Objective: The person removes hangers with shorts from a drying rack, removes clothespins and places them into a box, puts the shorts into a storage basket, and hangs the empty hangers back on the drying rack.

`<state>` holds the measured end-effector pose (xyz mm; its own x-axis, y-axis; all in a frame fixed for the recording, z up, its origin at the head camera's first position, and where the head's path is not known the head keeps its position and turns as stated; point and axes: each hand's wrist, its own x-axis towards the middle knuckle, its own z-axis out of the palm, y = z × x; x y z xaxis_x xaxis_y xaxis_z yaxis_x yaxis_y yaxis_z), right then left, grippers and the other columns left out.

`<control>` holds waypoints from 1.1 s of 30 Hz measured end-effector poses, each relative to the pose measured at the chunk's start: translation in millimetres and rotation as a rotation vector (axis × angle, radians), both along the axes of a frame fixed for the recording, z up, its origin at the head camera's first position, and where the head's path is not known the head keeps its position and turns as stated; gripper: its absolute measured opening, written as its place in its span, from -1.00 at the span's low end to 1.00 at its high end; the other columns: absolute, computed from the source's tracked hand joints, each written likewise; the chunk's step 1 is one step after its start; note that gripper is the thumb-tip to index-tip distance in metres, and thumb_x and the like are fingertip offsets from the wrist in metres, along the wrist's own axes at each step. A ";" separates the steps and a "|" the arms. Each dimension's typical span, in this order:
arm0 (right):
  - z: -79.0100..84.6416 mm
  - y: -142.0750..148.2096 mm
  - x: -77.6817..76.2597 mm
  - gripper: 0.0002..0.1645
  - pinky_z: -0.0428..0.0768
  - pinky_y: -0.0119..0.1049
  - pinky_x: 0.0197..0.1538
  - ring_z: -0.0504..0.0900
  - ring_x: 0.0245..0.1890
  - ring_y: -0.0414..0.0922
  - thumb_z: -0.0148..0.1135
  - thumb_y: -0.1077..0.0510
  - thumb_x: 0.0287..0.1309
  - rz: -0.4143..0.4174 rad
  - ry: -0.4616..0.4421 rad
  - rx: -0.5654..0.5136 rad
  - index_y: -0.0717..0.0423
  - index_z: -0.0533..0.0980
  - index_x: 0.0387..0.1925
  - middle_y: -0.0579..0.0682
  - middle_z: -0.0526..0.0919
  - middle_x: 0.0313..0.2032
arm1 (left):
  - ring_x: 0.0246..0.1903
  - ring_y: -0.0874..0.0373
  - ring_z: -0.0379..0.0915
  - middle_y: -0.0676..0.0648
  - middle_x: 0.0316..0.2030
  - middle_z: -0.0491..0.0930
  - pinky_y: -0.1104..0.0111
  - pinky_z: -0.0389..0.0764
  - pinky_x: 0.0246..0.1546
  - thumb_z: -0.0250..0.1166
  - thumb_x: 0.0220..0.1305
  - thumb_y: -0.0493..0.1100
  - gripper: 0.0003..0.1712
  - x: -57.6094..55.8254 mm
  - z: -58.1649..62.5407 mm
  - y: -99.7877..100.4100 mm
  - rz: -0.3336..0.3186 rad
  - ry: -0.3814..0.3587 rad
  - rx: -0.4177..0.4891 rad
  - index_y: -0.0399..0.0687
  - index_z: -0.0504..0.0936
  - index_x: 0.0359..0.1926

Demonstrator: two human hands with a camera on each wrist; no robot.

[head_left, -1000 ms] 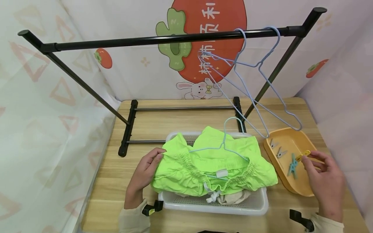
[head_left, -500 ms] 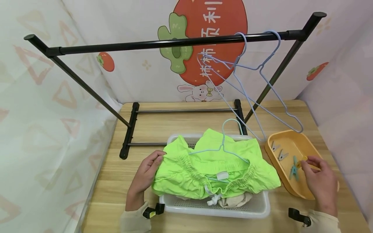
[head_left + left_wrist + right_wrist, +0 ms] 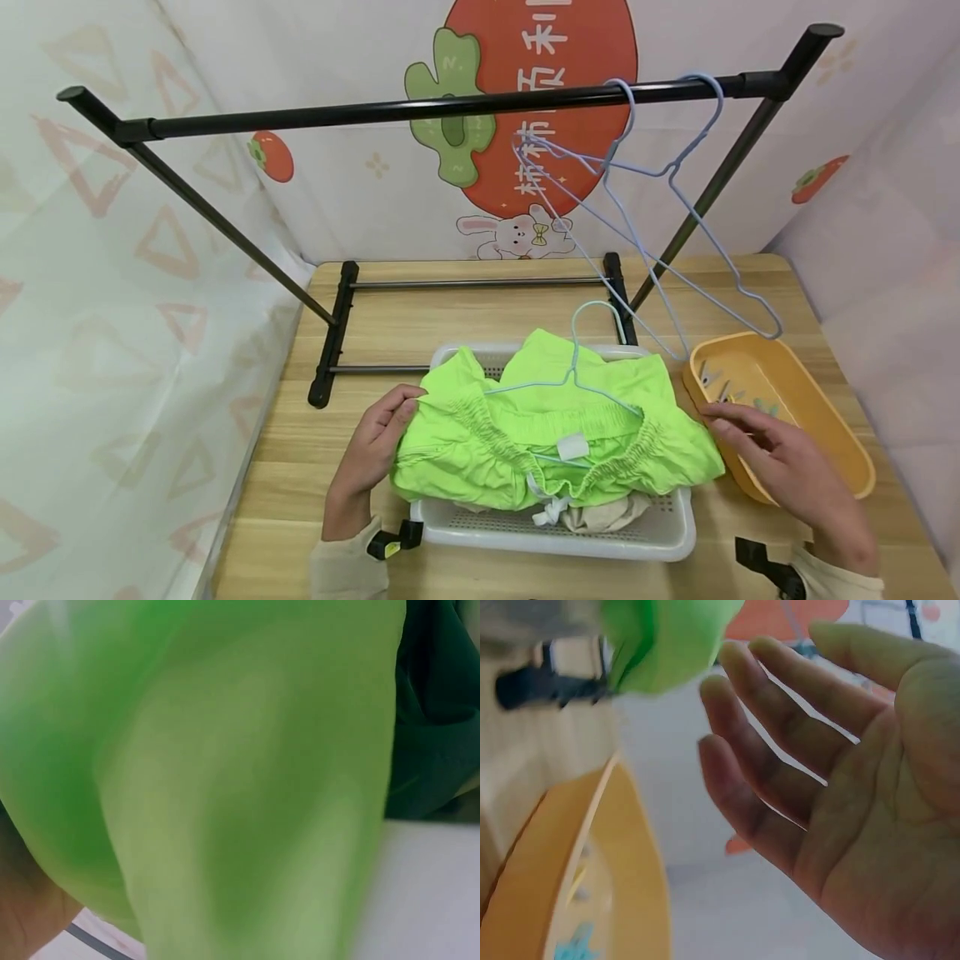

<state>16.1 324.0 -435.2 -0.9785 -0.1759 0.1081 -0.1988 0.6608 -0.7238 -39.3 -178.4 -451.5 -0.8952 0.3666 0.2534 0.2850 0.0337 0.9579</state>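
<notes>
Bright green shorts (image 3: 465, 458) with an elastic waistband and white drawstring lie over a white basket (image 3: 555, 542). A pale blue hanger (image 3: 573, 362) sits inside their waist, its hook pointing to the back. My left hand (image 3: 378, 442) pinches the shorts at their left end; in the left wrist view green cloth (image 3: 247, 780) hides most of this hand. At the right end, my right hand (image 3: 795, 467) reaches over an orange tray (image 3: 855, 450), fingertips right by the cloth. The right wrist view shows its palm (image 3: 870, 825) bare and fingers spread.
Inside the tray are grey clothespins (image 3: 707, 375), a teal clothespin (image 3: 576, 946) and something yellow (image 3: 577, 882). Two blue hangers (image 3: 693, 212) hang from the right part of a black rack bar (image 3: 375, 111). Beige cloth (image 3: 606, 513) lies in the basket beneath the shorts.
My right hand has let go of the yellow clothespin over the tray and moved left to the shorts' right end. The left hand has kept its hold on the shorts.
</notes>
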 end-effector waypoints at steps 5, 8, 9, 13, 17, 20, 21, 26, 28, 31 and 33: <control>13.0 -23.7 -1.4 -0.54 0.50 -0.54 -0.01 0.57 0.05 -0.35 0.24 0.32 0.41 0.184 -0.032 0.012 0.01 0.56 0.28 -0.11 0.66 0.14 | -0.25 0.16 0.52 -0.14 -0.18 0.58 0.37 0.60 -0.27 -0.13 0.61 -0.43 -0.71 -0.1 1.0 -1.6 0.002 -0.012 0.016 -0.40 0.53 0.05; 14.9 -32.7 -3.4 -0.61 0.48 -0.58 0.04 0.58 0.07 -0.33 0.26 0.34 0.39 0.198 -0.001 0.020 0.06 0.62 0.19 -0.07 0.69 0.08 | -0.24 0.16 0.52 -0.14 -0.18 0.58 0.36 0.60 -0.26 -0.14 0.61 -0.43 -0.71 -0.1 1.1 -2.8 0.004 -0.012 0.024 -0.41 0.53 0.04; 15.0 -34.8 -4.5 -0.65 0.46 -0.61 0.04 0.58 0.05 -0.33 0.25 0.36 0.39 0.195 0.015 0.014 0.06 0.64 0.13 -0.09 0.71 0.03 | -0.23 0.15 0.52 -0.14 -0.17 0.59 0.36 0.60 -0.25 -0.14 0.61 -0.43 -0.71 -0.1 0.9 -3.1 0.005 -0.011 0.025 -0.41 0.53 0.04; 14.2 -40.2 -8.2 -0.66 0.45 -0.62 -0.05 0.60 -0.16 -0.31 0.20 0.48 0.34 0.170 0.104 -0.040 0.02 0.66 -0.07 -0.19 0.70 -0.21 | -0.18 0.14 0.51 -0.15 -0.13 0.59 0.37 0.59 -0.19 -0.14 0.61 -0.43 -0.71 -0.3 2.1 -2.0 0.015 -0.004 0.034 -0.41 0.53 0.03; 14.4 -44.0 -10.5 -0.64 0.46 -0.49 -0.25 0.52 -0.36 -0.24 0.12 0.56 0.34 0.117 0.171 -0.159 0.09 0.62 -0.12 -0.19 0.59 -0.39 | -0.14 0.11 0.51 -0.18 -0.07 0.59 0.36 0.57 -0.14 -0.10 0.59 -0.46 -0.73 -1.5 4.4 3.2 0.038 0.026 0.024 -0.41 0.54 0.02; 15.4 -44.8 -11.4 -0.67 0.45 -0.45 -0.30 0.49 -0.40 -0.23 0.08 0.58 0.34 0.075 0.227 -0.204 0.19 0.60 -0.12 -0.13 0.57 -0.40 | -0.21 0.10 0.49 -0.17 -0.10 0.59 0.36 0.56 -0.21 -0.05 0.57 -0.48 -0.74 -1.5 7.4 7.9 0.075 0.067 -0.021 -0.34 0.58 0.01; 16.1 -44.7 -11.3 -0.68 0.45 -0.46 -0.29 0.49 -0.40 -0.23 0.07 0.59 0.33 0.060 0.244 -0.211 0.22 0.60 -0.12 -0.10 0.59 -0.38 | -0.23 0.11 0.49 -0.15 -0.11 0.60 0.36 0.56 -0.24 -0.02 0.56 -0.46 -0.74 -1.1 8.7 9.2 0.093 0.075 -0.047 -0.29 0.60 0.01; 21.0 -40.5 -10.0 -0.73 0.45 -0.51 -0.22 0.49 -0.38 -0.26 0.10 0.58 0.32 0.015 0.285 -0.176 0.27 0.60 -0.16 -0.09 0.62 -0.33 | -0.17 0.11 0.58 -0.06 -0.09 0.68 0.35 0.60 -0.14 0.13 0.50 -0.45 -0.75 0.7 17.0 15.6 0.177 0.150 -0.222 -0.16 0.68 0.00; 23.0 -38.6 -10.4 -0.75 0.45 -0.53 -0.20 0.49 -0.37 -0.27 0.11 0.58 0.31 0.009 0.293 -0.162 0.28 0.60 -0.18 -0.09 0.62 -0.33 | -0.07 0.11 0.61 -0.03 -0.06 0.70 0.29 0.61 -0.03 0.18 0.48 -0.43 -0.77 1.2 20.0 18.3 0.188 0.182 -0.296 -0.16 0.69 0.00; 25.3 -37.2 -11.8 -0.76 0.44 -0.55 -0.17 0.49 -0.36 -0.29 0.14 0.58 0.30 0.007 0.320 -0.143 0.28 0.60 -0.19 -0.09 0.63 -0.31 | -0.01 0.09 0.63 -0.01 -0.05 0.70 0.17 0.64 0.01 0.23 0.47 -0.39 -0.80 1.1 23.1 22.9 0.181 0.229 -0.390 -0.17 0.70 0.01; 26.3 -37.2 -12.6 -0.76 0.45 -0.56 -0.16 0.50 -0.35 -0.30 0.15 0.58 0.29 0.010 0.340 -0.135 0.28 0.61 -0.18 -0.09 0.65 -0.29 | 0.01 0.07 0.63 -0.04 -0.05 0.70 0.13 0.65 0.02 0.24 0.46 -0.38 -0.79 0.5 24.1 26.4 0.178 0.262 -0.446 -0.19 0.70 0.02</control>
